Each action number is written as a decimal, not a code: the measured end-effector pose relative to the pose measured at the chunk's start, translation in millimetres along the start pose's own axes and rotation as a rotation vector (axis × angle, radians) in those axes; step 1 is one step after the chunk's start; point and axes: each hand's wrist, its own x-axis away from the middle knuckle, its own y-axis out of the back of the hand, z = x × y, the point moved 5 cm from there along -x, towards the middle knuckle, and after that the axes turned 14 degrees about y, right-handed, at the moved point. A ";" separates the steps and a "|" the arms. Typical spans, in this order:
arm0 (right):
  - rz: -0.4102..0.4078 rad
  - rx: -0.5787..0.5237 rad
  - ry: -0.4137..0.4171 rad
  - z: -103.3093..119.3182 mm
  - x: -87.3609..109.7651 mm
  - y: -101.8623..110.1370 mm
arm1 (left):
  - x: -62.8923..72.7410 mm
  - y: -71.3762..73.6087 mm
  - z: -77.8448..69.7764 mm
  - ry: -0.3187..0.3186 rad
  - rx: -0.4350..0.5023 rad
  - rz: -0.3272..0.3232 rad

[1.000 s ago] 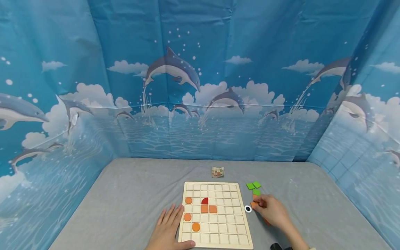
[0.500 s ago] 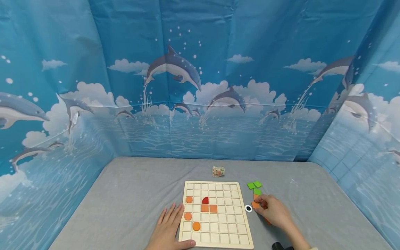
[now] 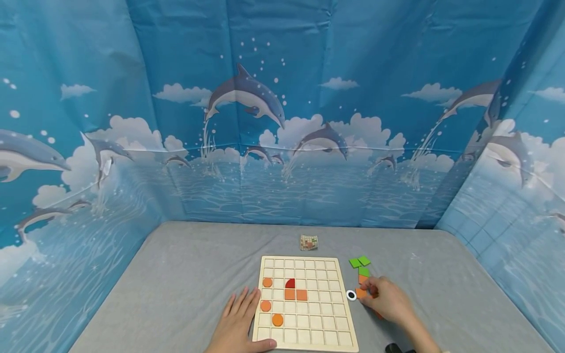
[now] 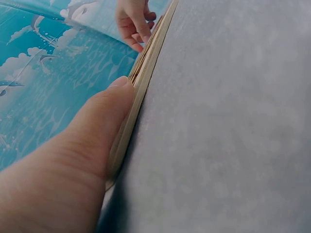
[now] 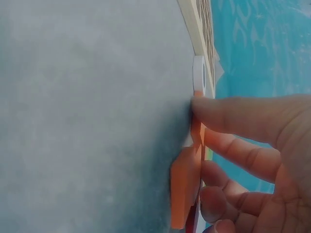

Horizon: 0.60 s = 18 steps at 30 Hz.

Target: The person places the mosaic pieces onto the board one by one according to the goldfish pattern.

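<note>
The left hand (image 3: 236,321) rests spread at the left edge of the board (image 3: 327,310); the right hand (image 3: 386,300) pinches an orange tile (image 3: 359,293) beyond its right edge (probably light, stiff, slick; best gripped by opposite sides). The board bears three orange discs (image 3: 277,320), two orange squares (image 3: 289,294), one red quarter-circle (image 3: 290,284). Farther lie three green tiles (image 3: 355,263).

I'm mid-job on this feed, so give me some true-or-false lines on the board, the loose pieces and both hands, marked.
1. The left hand touches the board. True.
2. The right hand pinches a green tile. False: it pinches an orange tile.
3. The black-and-white disc lies in a board cell. False: it lies off the board, beside its right edge.
4. Three orange discs are on the board. True.
5. The board holds no red piece. False: it holds one.
</note>
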 end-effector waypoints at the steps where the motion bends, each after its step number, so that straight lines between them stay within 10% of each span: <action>1: 0.000 0.000 0.002 -0.2 0.0 -0.1 | 0.1 0.2 -0.1 0.000 0.000 0.000; 18: -0.063 -0.078 -0.014 -2.5 0.5 -3.9 | 0.7 1.2 -1.0 0.006 0.021 0.012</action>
